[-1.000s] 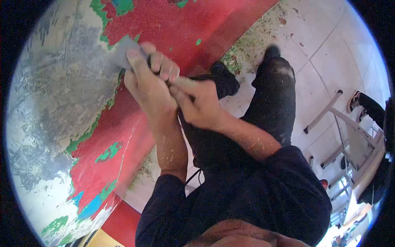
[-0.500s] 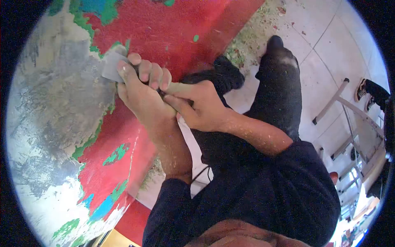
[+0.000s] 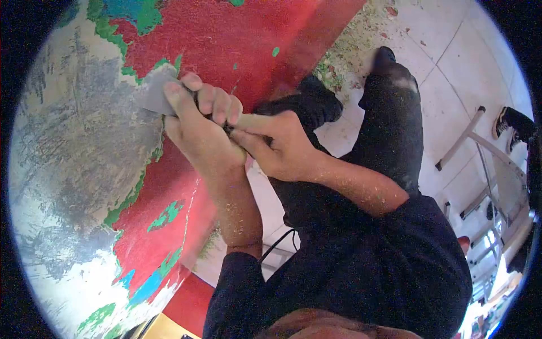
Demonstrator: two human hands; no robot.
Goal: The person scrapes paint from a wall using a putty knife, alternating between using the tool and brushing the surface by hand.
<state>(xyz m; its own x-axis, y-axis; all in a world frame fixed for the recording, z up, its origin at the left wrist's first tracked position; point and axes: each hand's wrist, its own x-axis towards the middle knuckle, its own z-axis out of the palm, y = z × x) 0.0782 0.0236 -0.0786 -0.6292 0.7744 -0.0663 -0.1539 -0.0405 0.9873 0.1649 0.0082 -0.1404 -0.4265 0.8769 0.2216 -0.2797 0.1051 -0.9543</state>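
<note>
A paint scraper [image 3: 157, 93] with a flat grey blade rests against the wall [image 3: 73, 135], at the border between bare grey plaster and red paint [image 3: 220, 39]. My left hand [image 3: 197, 127] is closed round it just behind the blade, thumb on the near side and fingers curled over the other. Behind it, my right hand [image 3: 285, 148] is closed on the dark handle end, touching my left hand. Most of the handle is hidden by my fingers. Green paint edges [image 3: 132, 195] run along the bared patch, and pale flecks stick to both forearms.
Paint chips and dust [image 3: 347, 62] lie along the foot of the wall on the tiled floor [image 3: 446, 73]. My dark-clad legs [image 3: 389, 124] are beside it. Metal furniture legs [image 3: 463, 138] and another person's shoe [image 3: 506, 124] are at the right. A yellow object [image 3: 164, 327] stands at lower left.
The whole view has shifted slightly right and down. Both hands keep their grip on the scraper, and its blade stays at nearly the same paint edge.
</note>
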